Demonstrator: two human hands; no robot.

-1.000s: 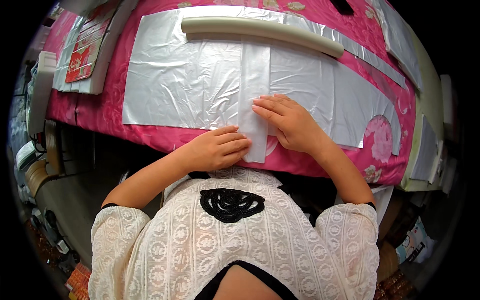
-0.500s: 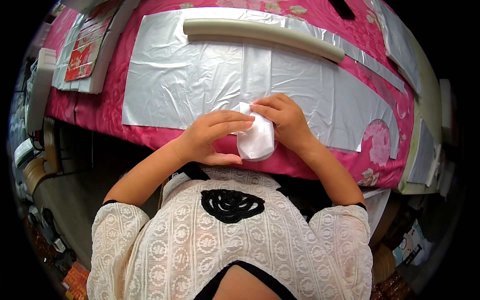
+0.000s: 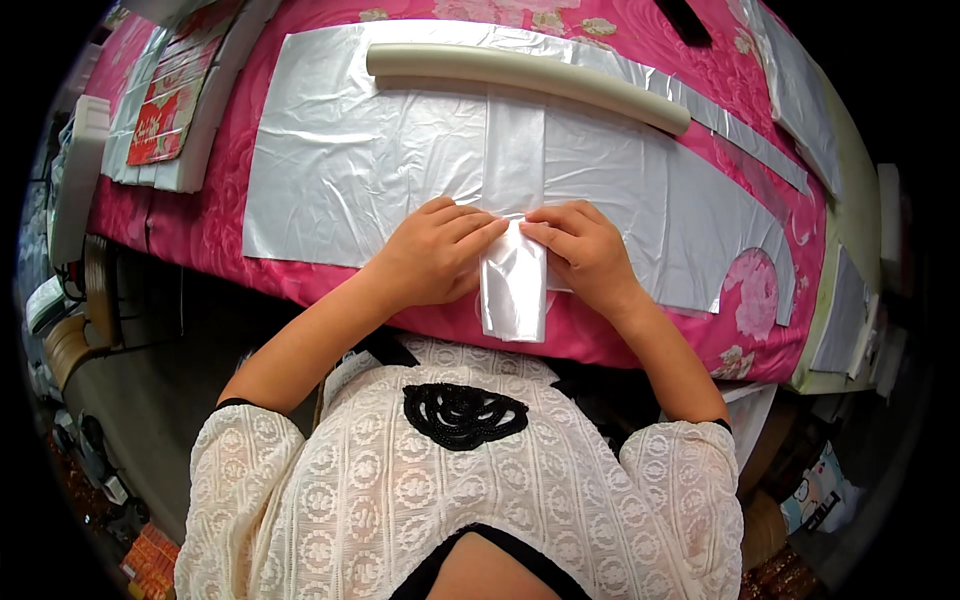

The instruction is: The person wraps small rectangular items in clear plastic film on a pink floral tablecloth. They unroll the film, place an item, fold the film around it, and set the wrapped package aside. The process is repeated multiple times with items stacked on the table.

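A narrow, folded strip of shiny white plastic film (image 3: 514, 295) lies between my hands at the near edge of the table, its lower end toward my body. My left hand (image 3: 435, 252) pinches its upper left corner between thumb and fingers. At the upper right corner, my right hand (image 3: 588, 252) has its thumb and fingers closed on the film. Under and beyond my hands spreads a wide sheet of silvery plastic film (image 3: 350, 150), with a narrow panel running away from the strip in line with it.
A pale long roll (image 3: 530, 72) lies across the far part of the sheet. The table has a pink floral cloth (image 3: 200, 230). White foam blocks with a red packet (image 3: 155, 135) stand at the left. More film (image 3: 795, 85) lies far right, and a black object (image 3: 683, 20) at the back.
The crumpled film has been straightened into a flat strip reaching nearer to me. My left hand has moved up and right to the strip's upper corner, closing its fingers; my right hand has shifted slightly nearer.
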